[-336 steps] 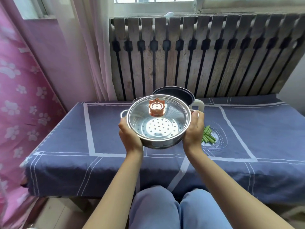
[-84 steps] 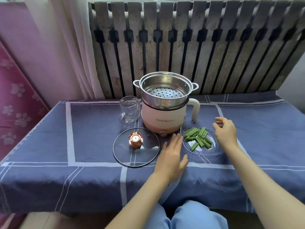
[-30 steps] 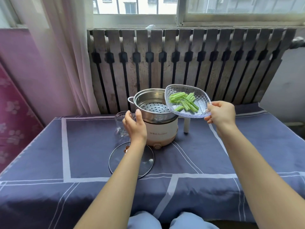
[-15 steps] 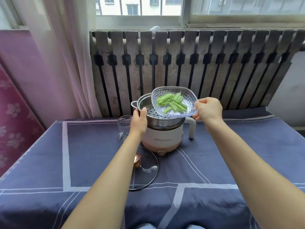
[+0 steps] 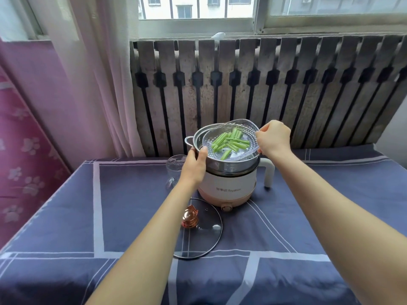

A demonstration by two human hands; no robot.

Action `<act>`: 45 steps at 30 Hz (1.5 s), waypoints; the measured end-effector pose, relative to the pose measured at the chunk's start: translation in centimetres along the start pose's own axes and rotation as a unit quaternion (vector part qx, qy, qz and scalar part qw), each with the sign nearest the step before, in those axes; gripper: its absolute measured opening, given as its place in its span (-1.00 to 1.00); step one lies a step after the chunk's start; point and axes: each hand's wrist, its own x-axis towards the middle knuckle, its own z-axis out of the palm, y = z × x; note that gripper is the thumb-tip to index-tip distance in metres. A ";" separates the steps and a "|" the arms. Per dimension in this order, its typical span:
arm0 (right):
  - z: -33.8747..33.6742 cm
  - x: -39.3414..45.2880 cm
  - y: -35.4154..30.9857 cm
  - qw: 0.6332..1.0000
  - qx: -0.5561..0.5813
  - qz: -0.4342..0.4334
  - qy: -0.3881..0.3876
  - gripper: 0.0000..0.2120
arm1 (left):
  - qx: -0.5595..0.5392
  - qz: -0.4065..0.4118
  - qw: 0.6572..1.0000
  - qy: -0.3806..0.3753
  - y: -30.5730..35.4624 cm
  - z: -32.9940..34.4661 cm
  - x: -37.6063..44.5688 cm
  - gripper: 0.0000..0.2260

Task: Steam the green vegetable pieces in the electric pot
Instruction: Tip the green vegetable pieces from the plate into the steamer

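A cream and pink electric pot (image 5: 226, 188) stands on the table with a steel steamer basket (image 5: 220, 166) on top. My right hand (image 5: 273, 138) grips the right rim of a clear glass dish (image 5: 211, 139), tilted toward the left over the basket. Green vegetable pieces (image 5: 230, 140) lie in the dish, sliding toward its lower edge. My left hand (image 5: 195, 164) clasps the basket's left rim, beside its small handle. The basket's perforated floor is mostly hidden by the dish.
A glass lid (image 5: 204, 230) with a copper knob (image 5: 189, 219) lies flat on the blue tablecloth (image 5: 308, 216) in front of the pot. A clear glass cup (image 5: 174, 168) stands left of the pot, behind my left wrist. A slatted radiator cover (image 5: 264, 89) rises behind.
The dish has dropped lower into the mouth of the basket and tilted more steeply. My left hand has kept its hold on the basket's rim.
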 end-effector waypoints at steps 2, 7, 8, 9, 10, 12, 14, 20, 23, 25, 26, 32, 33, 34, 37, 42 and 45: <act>0.1 0.0 -0.1 1.000 -0.012 -0.004 -0.003 -0.80 | -0.001 0.005 1.000 0.000 -0.1 -0.1 -0.1 -0.72; 0.5 0.2 -0.1 1.000 -0.024 0.007 -0.004 -0.79 | -0.005 0.007 1.000 0.001 0.0 0.0 -0.2 -0.72; 0.6 0.3 0.0 1.000 -0.026 0.008 -0.004 -0.79 | -0.003 0.007 1.000 0.000 0.0 0.0 -0.3 -0.75; 0.6 0.4 0.0 1.000 -0.028 0.009 -0.004 -0.79 | 0.000 0.007 1.000 0.000 0.0 0.0 -0.3 -0.77; 0.7 0.4 0.1 1.000 -0.028 0.009 -0.003 -0.79 | 0.001 0.007 1.000 0.000 0.0 0.0 -0.3 -0.78; 0.7 0.5 0.1 1.000 -0.028 0.013 -0.005 -0.79 | -0.001 0.007 1.000 0.000 0.1 0.0 -0.3 -0.78; 0.8 0.5 0.0 0.999 -0.038 0.019 -0.013 -0.81 | -0.003 0.006 1.000 0.001 0.1 0.1 -0.4 -0.78; 0.9 0.7 -0.2 0.997 -0.075 0.023 -0.025 -0.73 | -0.010 0.012 1.000 0.005 0.0 0.2 -0.5 -0.78; 1.0 1.0 -0.2 0.994 -0.101 0.015 -0.033 -0.73 | -0.004 0.014 1.000 0.010 0.0 0.2 -0.5 -0.75; 1.2 1.1 -0.2 0.991 -0.123 0.007 -0.042 -0.73 | -0.007 0.016 1.000 0.015 -0.1 0.4 -0.5 -0.71; 1.2 1.1 -0.2 0.990 -0.132 0.005 -0.046 -0.73 | -0.008 0.018 1.000 0.018 -0.1 0.5 -0.5 -0.68; 1.4 1.1 -0.3 0.985 -0.148 0.004 -0.087 -0.89 | 0.031 0.014 0.999 0.006 -2.0 0.4 -1.1 -0.60; 1.5 1.0 -0.1 0.984 -0.151 0.006 -0.095 -0.87 | 0.025 0.006 1.000 0.003 -2.2 0.5 -1.1 -0.60; 1.6 0.9 0.1 0.983 -0.153 0.008 -0.098 -0.86 | 0.025 0.003 1.000 0.006 -2.2 0.6 -1.2 -0.60; 1.5 0.9 0.3 0.983 -0.152 0.012 -0.099 -0.87 | 0.032 -0.004 0.999 0.020 -1.6 0.8 -1.0 -0.58; 1.0 1.1 -0.3 0.985 -0.149 0.005 -0.084 -0.77 | 0.020 0.048 0.998 0.040 -0.1 0.2 -0.5 -0.70; 0.7 1.0 -0.4 0.984 -0.153 0.008 -0.089 -0.76 | -0.001 0.030 0.999 0.020 0.5 0.2 -0.3 -0.87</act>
